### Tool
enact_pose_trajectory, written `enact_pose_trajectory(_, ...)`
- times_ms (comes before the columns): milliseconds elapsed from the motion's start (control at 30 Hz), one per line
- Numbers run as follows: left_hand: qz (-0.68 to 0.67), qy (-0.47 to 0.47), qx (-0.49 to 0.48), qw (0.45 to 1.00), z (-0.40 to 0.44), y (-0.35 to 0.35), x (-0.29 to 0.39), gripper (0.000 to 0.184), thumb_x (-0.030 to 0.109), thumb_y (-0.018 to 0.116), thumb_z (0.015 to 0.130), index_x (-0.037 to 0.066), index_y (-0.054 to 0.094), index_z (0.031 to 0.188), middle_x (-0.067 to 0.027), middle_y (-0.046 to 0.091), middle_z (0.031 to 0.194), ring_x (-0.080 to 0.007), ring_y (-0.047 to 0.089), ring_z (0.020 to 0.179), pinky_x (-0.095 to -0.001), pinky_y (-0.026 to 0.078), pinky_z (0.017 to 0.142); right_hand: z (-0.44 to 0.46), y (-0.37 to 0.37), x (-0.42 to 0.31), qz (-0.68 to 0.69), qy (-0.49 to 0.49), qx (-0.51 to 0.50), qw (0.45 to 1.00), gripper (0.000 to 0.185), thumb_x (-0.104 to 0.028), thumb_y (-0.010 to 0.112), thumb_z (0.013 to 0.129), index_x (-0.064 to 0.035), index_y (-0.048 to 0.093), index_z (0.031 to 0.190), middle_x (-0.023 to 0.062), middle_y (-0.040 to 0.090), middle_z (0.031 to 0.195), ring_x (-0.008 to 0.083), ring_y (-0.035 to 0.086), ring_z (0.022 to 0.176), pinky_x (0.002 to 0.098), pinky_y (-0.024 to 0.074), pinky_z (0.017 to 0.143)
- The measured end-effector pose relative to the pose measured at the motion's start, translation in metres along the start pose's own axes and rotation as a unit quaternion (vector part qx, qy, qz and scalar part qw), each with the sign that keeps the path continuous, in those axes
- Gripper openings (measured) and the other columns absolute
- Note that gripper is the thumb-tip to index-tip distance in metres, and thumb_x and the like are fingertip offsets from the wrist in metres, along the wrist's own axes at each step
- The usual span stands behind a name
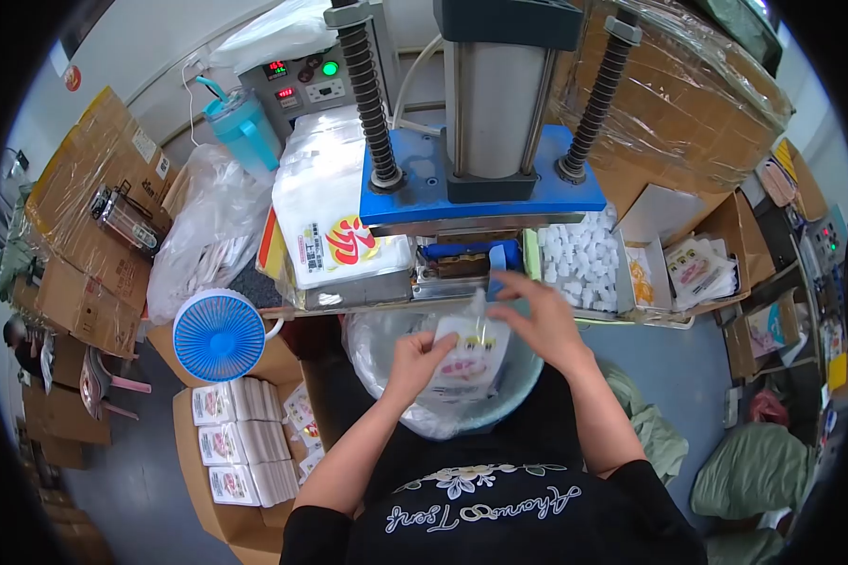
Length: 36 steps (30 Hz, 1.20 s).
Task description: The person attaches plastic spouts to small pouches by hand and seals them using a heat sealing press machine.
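Note:
My left hand [415, 365] grips a white printed plastic pouch [471, 363] at its left edge, with the thumb across its front. The pouch is tilted above a tub lined with clear plastic [523, 386] at my lap. Beside the pouch's upper right corner is my right hand [545, 325], its fingers bent and smeared by motion; whether they pinch anything I cannot make out. Just beyond them stands a press with a blue plate [481, 202], and a blue-and-metal fixture [457, 264] sits under it. White plastic spouts [579, 259] fill a tray to the right.
Flat printed pouches [339, 245] lie stacked left of the press. A blue fan [219, 337] stands at the bench edge, above a carton [193, 471] of packed pouches. At right, another box [749, 240] holds pouches. A turquoise cup [245, 127] stands at back left.

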<state>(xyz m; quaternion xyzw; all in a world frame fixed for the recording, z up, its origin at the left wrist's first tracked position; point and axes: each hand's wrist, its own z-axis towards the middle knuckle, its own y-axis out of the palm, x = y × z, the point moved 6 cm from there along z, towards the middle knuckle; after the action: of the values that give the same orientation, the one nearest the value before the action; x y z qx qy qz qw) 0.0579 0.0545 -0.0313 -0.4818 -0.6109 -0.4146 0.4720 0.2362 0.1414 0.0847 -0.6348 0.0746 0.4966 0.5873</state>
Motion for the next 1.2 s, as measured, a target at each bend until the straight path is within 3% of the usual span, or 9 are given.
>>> enact_pose_trajectory(167, -0.161, -0.037, 0.055, 0.985, 0.034, 0.013, 0.018, 0.022, 0.017, 0.071, 0.09, -0.005, 0.072, 0.093, -0.006, 0.071, 0.082, -0.0083, 0.061, 0.068, -0.0257, 0.048, 0.059, -0.003, -0.055, 0.036, -0.108, 0.075, 0.17, 0.977, 0.028, -0.023, 0.071, 0.087, -0.0066, 0.071, 0.11, 0.0124, 0.072, 0.085, 0.0272, 0.07, 0.077, 0.0362, 0.0517, 0.065)
enact_pose_trajectory(400, -0.229, -0.061, 0.073, 0.969, 0.054, 0.018, 0.029, 0.023, 0.019, 0.072, 0.09, -0.004, 0.073, 0.091, -0.0045, 0.07, 0.079, -0.0074, 0.06, 0.068, -0.0257, 0.047, 0.058, -0.012, -0.052, 0.076, -0.282, 0.117, 0.118, 0.945, 0.023, -0.022, 0.073, 0.081, -0.0143, 0.072, 0.103, 0.0086, 0.067, 0.092, 0.0346, 0.067, 0.082, 0.0443, 0.0525, 0.071)
enact_pose_trajectory(600, 0.154, 0.184, 0.152, 0.959, 0.056, -0.053, 0.073, 0.035, 0.032, 0.071, 0.092, -0.002, 0.071, 0.101, 0.0002, 0.068, 0.076, -0.0063, 0.052, 0.061, -0.0248, 0.042, 0.057, -0.004, -0.041, 0.086, -0.255, 0.083, 0.099, 0.958, 0.01, -0.015, 0.068, 0.081, -0.0113, 0.069, 0.09, 0.0091, 0.063, 0.091, 0.0347, 0.066, 0.08, 0.045, 0.0512, 0.071)
enact_pose_trajectory(667, 0.521, 0.277, 0.294, 0.752, 0.034, -0.071, 0.095, 0.071, 0.04, 0.074, 0.084, 0.011, 0.047, 0.143, -0.0129, 0.057, 0.135, -0.0284, 0.052, 0.126, -0.0491, 0.033, 0.108, -0.003, -0.049, 0.086, -0.186, 0.082, 0.162, 0.966, 0.008, -0.012, 0.066, 0.083, -0.0084, 0.069, 0.09, 0.0097, 0.065, 0.09, 0.0329, 0.066, 0.077, 0.0424, 0.0508, 0.067)
enact_pose_trajectory(733, 0.529, 0.262, 0.2, 0.782, 0.022, -0.081, 0.063, 0.08, 0.038, 0.075, 0.08, 0.016, 0.039, 0.149, -0.007, 0.04, 0.152, -0.0277, 0.029, 0.146, -0.0585, 0.009, 0.117, -0.002, -0.055, 0.094, -0.132, 0.058, 0.213, 0.966, 0.01, -0.009, 0.063, 0.089, -0.0061, 0.069, 0.097, 0.012, 0.067, 0.088, 0.0288, 0.065, 0.071, 0.0381, 0.0494, 0.063)
enact_pose_trajectory(867, 0.5, 0.27, 0.249, 0.784, -0.002, -0.107, 0.067, 0.036, 0.017, 0.073, 0.08, 0.013, 0.069, 0.116, -0.0067, 0.067, 0.111, -0.0279, 0.057, 0.117, -0.0564, 0.019, 0.114, -0.01, -0.071, 0.102, -0.071, 0.106, 0.262, 0.957, 0.016, -0.011, 0.062, 0.096, -0.0047, 0.068, 0.11, 0.0082, 0.066, 0.082, 0.0148, 0.061, 0.069, 0.0287, 0.0492, 0.063)
enact_pose_trajectory(933, 0.377, 0.297, 0.275, 0.833, -0.011, -0.101, 0.091, 0.012, 0.011, 0.069, 0.084, 0.009, 0.073, 0.096, -0.0052, 0.069, 0.094, -0.0278, 0.061, 0.102, -0.0486, 0.031, 0.107, -0.008, -0.067, 0.117, 0.191, 0.088, 0.248, 0.946, 0.015, -0.009, 0.063, 0.095, -0.0026, 0.068, 0.107, 0.003, 0.068, 0.088, 0.0089, 0.061, 0.076, 0.0249, 0.0498, 0.066)
enact_pose_trajectory(1000, 0.206, 0.272, 0.198, 0.919, -0.02, -0.077, 0.103, 0.005, 0.003, 0.073, 0.084, 0.0, 0.071, 0.088, -0.0032, 0.067, 0.084, -0.0113, 0.059, 0.079, -0.0264, 0.044, 0.073, -0.006, -0.061, 0.092, 0.209, 0.076, 0.223, 0.949, 0.012, -0.007, 0.063, 0.095, -0.0019, 0.069, 0.104, 0.0013, 0.069, 0.095, 0.007, 0.061, 0.082, 0.0234, 0.0502, 0.072)
enact_pose_trajectory(1200, 0.057, 0.088, 0.081, 0.991, -0.016, -0.011, 0.031, 0.008, 0.005, 0.074, 0.087, -0.001, 0.073, 0.089, 0.0016, 0.066, 0.078, -0.0024, 0.055, 0.069, -0.0198, 0.042, 0.06, 0.002, -0.008, 0.005, 0.247, -0.017, 0.173, 0.953, 0.011, 0.0, 0.064, 0.092, 0.0016, 0.069, 0.102, 0.006, 0.069, 0.097, 0.012, 0.063, 0.087, 0.0236, 0.0487, 0.079)
